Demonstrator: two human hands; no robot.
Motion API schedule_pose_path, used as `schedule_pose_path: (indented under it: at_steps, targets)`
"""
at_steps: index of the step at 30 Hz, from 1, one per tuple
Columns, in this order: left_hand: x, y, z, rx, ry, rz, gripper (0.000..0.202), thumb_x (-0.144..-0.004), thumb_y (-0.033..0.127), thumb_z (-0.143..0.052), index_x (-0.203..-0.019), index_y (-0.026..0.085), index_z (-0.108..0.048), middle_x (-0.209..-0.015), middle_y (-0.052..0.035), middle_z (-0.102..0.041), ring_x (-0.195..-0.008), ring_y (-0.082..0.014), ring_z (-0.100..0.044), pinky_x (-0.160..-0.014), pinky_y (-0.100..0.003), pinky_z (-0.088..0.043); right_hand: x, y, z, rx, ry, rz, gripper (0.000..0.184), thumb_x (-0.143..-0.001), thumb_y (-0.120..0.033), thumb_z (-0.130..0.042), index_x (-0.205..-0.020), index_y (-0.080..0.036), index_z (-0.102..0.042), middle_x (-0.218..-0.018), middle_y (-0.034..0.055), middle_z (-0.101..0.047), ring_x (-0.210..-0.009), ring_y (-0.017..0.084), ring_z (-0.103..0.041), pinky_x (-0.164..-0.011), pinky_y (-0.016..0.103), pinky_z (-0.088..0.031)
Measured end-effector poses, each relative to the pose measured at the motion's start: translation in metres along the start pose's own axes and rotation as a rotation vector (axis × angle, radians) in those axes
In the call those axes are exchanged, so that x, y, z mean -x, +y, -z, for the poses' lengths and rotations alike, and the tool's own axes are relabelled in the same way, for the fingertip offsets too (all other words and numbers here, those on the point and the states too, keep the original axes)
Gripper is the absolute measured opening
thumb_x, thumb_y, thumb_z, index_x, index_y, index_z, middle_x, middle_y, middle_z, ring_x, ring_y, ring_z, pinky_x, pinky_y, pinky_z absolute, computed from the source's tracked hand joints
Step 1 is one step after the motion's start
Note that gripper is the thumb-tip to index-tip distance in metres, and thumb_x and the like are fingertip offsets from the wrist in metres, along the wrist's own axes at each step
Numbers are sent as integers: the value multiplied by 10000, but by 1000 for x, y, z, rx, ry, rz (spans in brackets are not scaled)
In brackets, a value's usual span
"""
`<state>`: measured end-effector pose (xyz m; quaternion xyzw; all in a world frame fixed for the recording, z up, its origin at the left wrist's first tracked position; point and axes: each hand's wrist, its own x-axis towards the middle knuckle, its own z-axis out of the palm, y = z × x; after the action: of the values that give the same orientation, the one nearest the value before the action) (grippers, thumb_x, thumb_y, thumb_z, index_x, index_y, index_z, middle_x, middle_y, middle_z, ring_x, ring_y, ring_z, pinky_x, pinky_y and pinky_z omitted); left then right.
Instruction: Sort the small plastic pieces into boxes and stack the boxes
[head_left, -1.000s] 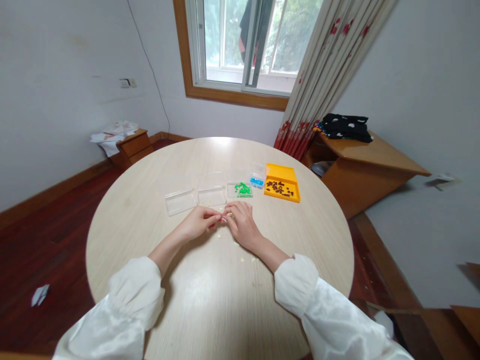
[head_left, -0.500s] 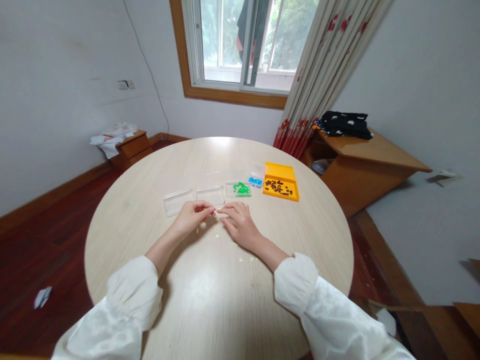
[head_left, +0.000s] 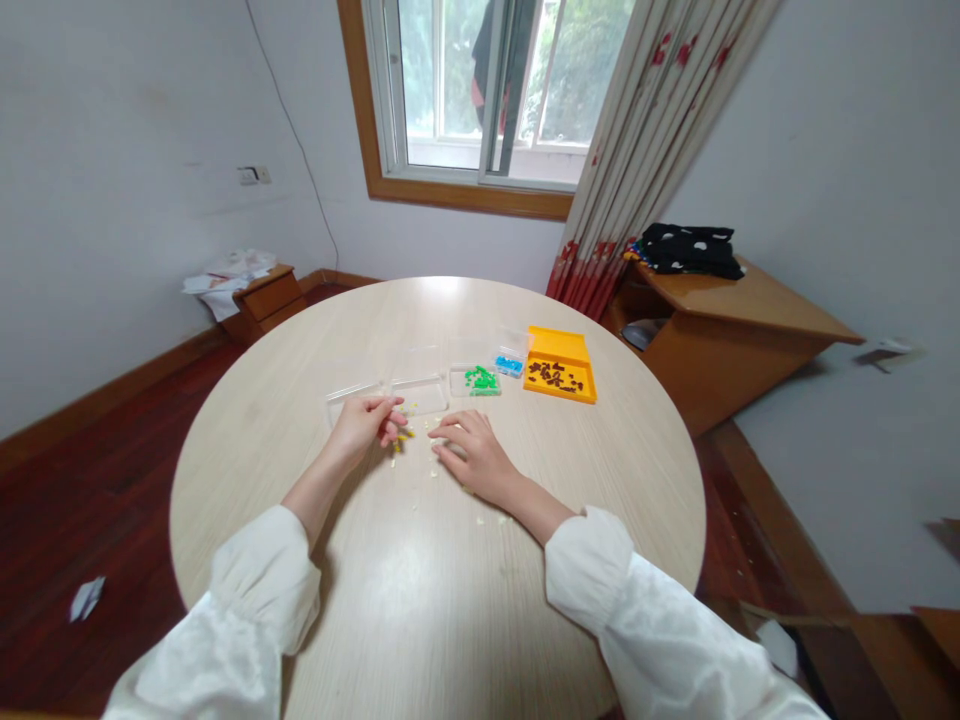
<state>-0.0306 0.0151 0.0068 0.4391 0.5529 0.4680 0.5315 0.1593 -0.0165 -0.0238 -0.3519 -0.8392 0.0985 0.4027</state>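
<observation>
My left hand [head_left: 361, 428] is over the near edge of a clear plastic box [head_left: 352, 392], thumb and forefinger pinched together. Whatever may be between those fingertips is too small to make out. Just beside it on the table lie small yellow pieces [head_left: 401, 438]. My right hand [head_left: 478, 455] rests low over the tabletop, palm down, its fingers apart and slightly bent. Several pale small pieces [head_left: 433, 474] are scattered around its fingertips. A second clear plastic box [head_left: 420, 397] stands beyond the gap between my hands.
On the round table [head_left: 390, 620], a clear box holds green pieces [head_left: 481, 380]. Right of it are a small box of blue pieces [head_left: 509, 366] and an open yellow case [head_left: 562, 343] with dark brown pieces. A wooden desk [head_left: 750, 300] stands at the right.
My left hand has moved left, away from the right hand, towards the leftmost clear box. My right hand has stayed almost in place. The yellow pieces between them now show more.
</observation>
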Motion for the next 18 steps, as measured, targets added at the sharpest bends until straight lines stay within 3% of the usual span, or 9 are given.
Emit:
schedule_pose_path:
  at_steps: [3,5,10,14,18]
  targets:
    - [1,2,0,-35,-5,-12,296,-693,343,-628,-839,86,-603,-523,-8,-603,-310,-65,-418,-324,-188,-255,0,1,0,5,5,7,146,-826,-184,-588,-960,-204,-639,-963,68,-610,-934,193,-520,-832,364,-395]
    - [1,3,2,-114,12,-64,273,-682,356,-630,-770,99,-605,-499,10,-576,-314,-57,-390,-338,-189,-241,1,2,-1,6,11,17,142,-824,-178,-589,-955,-195,-640,-959,72,-611,-929,192,-522,-827,362,-397]
    - [2,0,6,-532,-67,-240,177,-653,288,-610,-571,131,-603,-424,25,-500,-395,-81,-415,-428,-206,-278,1,2,-2,7,-5,15,137,-819,-169,-594,-945,-196,-641,-935,67,-614,-910,187,-528,-815,355,-401]
    - [6,-1,8,-862,-156,-329,176,-687,281,-579,-667,139,-680,-484,-10,-571,-467,-120,-479,-485,-231,-309,0,2,-2,6,-18,9,135,-821,-168,-590,-942,-200,-640,-927,64,-614,-907,187,-531,-808,354,-402]
    - [9,1,8,-1043,-188,-329,227,-738,288,-540,-792,145,-708,-587,-42,-648,-526,-149,-533,-528,-247,-330,1,3,-3,1,-24,4,134,-817,-163,-595,-939,-198,-639,-926,65,-615,-908,188,-531,-812,356,-406]
